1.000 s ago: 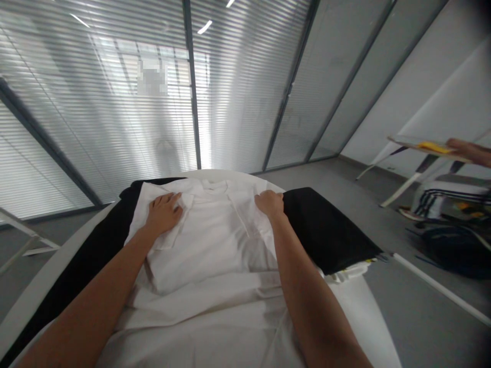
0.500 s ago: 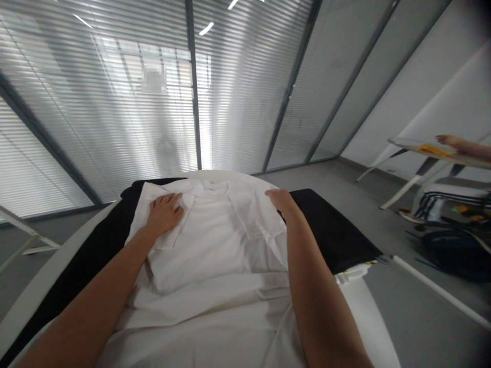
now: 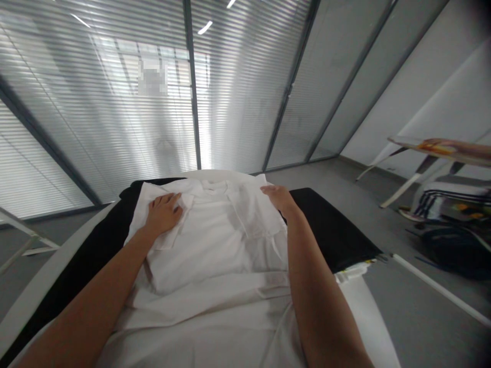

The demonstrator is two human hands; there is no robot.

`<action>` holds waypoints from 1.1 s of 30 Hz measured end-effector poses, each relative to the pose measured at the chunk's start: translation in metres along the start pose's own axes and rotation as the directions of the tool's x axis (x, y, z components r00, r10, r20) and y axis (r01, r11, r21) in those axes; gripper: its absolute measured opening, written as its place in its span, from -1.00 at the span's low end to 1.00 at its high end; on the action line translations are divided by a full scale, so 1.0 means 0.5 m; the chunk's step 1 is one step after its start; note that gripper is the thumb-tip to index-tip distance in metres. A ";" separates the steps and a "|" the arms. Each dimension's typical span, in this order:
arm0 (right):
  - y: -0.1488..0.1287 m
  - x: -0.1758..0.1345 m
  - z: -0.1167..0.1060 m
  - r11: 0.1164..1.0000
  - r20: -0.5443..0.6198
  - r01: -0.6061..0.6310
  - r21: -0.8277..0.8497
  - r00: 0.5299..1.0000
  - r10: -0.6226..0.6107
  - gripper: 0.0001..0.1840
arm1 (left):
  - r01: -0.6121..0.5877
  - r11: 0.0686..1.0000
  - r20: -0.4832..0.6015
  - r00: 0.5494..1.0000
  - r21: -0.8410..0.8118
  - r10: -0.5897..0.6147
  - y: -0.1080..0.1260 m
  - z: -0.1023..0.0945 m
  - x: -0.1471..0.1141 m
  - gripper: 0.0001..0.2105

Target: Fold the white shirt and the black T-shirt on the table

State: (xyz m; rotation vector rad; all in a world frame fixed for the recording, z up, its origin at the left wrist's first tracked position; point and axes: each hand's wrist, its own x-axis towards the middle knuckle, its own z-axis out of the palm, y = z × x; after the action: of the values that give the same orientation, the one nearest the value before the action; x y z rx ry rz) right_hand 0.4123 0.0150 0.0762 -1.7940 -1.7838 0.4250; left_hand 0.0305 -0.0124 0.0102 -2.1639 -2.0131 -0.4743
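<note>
A white shirt (image 3: 215, 240) lies spread on a round white table (image 3: 368, 317), collar at the far end. My left hand (image 3: 163, 212) rests flat on the shirt's left shoulder, fingers spread. My right hand (image 3: 278, 197) lies on the right shoulder, at the edge of a folded-in sleeve; its fingers point left and whether it pinches the cloth I cannot tell. A black cloth (image 3: 330, 230) lies under the shirt and shows on both sides.
Glass walls with blinds (image 3: 153, 102) stand behind the table. At the right, another person's hand (image 3: 460, 148) rests on a tilted board, with striped clothing and a dark bag (image 3: 456, 250) on the grey floor below.
My right hand slid along the shirt's right shoulder toward the far edge and flattened the folded sleeve. My left hand stayed put. The other person's hand shifted on the board.
</note>
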 end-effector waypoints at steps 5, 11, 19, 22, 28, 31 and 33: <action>-0.018 -0.017 -0.003 0.980 0.083 0.078 0.185 0.992 -0.095 -0.61 | 0.006 1.000 0.003 1.000 -0.006 -0.006 0.003 -0.003 -0.002 -0.47; -0.075 -0.021 0.000 0.978 0.159 0.206 -0.002 0.966 -0.203 -0.52 | 0.087 0.985 -0.036 0.995 -0.151 -0.094 0.036 -0.030 0.008 -0.51; -0.192 -0.084 0.032 0.807 0.444 0.572 -0.146 0.767 -0.463 -0.50 | 0.100 0.428 0.171 0.977 -0.898 0.131 0.139 -0.086 0.005 -0.48; -0.229 -0.113 0.059 0.736 0.528 0.667 -0.118 0.670 -0.522 -0.51 | 0.147 0.362 0.215 0.965 -0.920 0.153 0.147 -0.089 0.000 -0.45; -0.260 -0.141 0.083 0.720 0.580 0.686 -0.107 0.631 -0.515 -0.60 | 0.211 0.415 0.305 0.936 -0.885 0.175 0.134 -0.083 -0.002 -0.49; -0.261 -0.149 0.081 0.738 0.626 0.666 -0.108 0.623 -0.470 -0.57 | 0.155 0.468 0.289 0.930 -0.870 0.229 0.131 -0.080 -0.005 -0.54; -0.260 -0.157 0.078 0.763 0.642 0.638 -0.103 0.629 -0.439 -0.50 | 0.126 0.483 0.274 0.929 -0.867 0.249 0.132 -0.079 -0.007 -0.56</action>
State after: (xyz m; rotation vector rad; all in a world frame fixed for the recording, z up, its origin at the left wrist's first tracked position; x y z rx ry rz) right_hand 0.2800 -0.0620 0.1098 -1.2371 -2.8753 0.4794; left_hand 0.0908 -0.0339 0.0530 -3.0867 -2.0842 -1.4909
